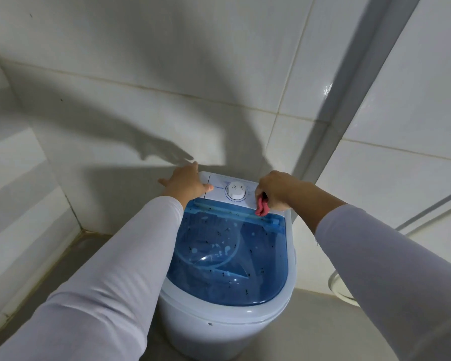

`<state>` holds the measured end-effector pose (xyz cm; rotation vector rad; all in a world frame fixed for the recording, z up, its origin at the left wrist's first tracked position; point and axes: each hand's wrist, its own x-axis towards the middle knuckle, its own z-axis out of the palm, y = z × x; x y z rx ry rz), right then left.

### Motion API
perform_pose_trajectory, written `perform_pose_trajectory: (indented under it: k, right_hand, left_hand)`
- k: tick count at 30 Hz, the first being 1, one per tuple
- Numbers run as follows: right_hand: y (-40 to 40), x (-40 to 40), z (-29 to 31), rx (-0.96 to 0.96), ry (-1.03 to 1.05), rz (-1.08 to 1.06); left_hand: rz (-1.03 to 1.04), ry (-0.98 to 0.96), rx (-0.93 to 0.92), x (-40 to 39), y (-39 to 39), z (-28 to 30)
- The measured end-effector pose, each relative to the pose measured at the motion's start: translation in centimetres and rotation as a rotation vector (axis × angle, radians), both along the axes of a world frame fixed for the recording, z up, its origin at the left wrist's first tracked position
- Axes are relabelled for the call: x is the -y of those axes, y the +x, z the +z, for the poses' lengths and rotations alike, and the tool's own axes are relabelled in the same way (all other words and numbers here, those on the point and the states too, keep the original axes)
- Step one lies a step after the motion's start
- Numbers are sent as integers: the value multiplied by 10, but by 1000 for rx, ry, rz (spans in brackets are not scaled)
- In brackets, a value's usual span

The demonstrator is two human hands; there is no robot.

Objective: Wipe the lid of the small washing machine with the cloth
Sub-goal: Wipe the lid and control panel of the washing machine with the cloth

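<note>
1. The washer point(227, 303) stands on the floor close to a tiled corner. Its blue lid point(229, 259) is shut and speckled with dark spots.
2. The left hand point(185, 182) lies flat on the back left corner of the white panel point(219, 187), fingers spread and holding nothing.
3. The right hand point(276, 190) has its fingers clamped on a bunched red cloth point(261, 208), which touches the hinge strip at the lid's back right, beside the dial point(235, 192).
4. Judgement: wiping has barely begun, as the spots cover the lid. The cloth should be opened out for wider contact, then drawn in overlapping strokes from the hinge toward the front rim, with the left hand steadying the body.
5. The wall point(167, 87) crowds the back and left. Open room lies toward the front, and a white rim point(336, 285) sits at right.
</note>
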<state>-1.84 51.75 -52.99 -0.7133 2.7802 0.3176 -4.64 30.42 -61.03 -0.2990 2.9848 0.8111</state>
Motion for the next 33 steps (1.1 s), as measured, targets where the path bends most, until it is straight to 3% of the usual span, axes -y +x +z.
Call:
perform_pose_trajectory:
  k: [6,12,16,22,33]
  right_hand:
    - [-20,-10,28,-70,-232,-184]
    - [-28,11,30,-136,-431,-236]
    - [-27,34,15,-187,-402,-147]
    - [-25,47,-7,-95,-371,-114]
    - [-18,44,-7,-125,-265,-4]
  left_hand:
    - [-8,35,-1,2,-2,-2]
    - [10,39,1,-1,3,2]
    - [10,75,-17,1,3,-1]
    - [27,105,-35,4,3,-5]
    - [33,133,-38,2,10,-1]
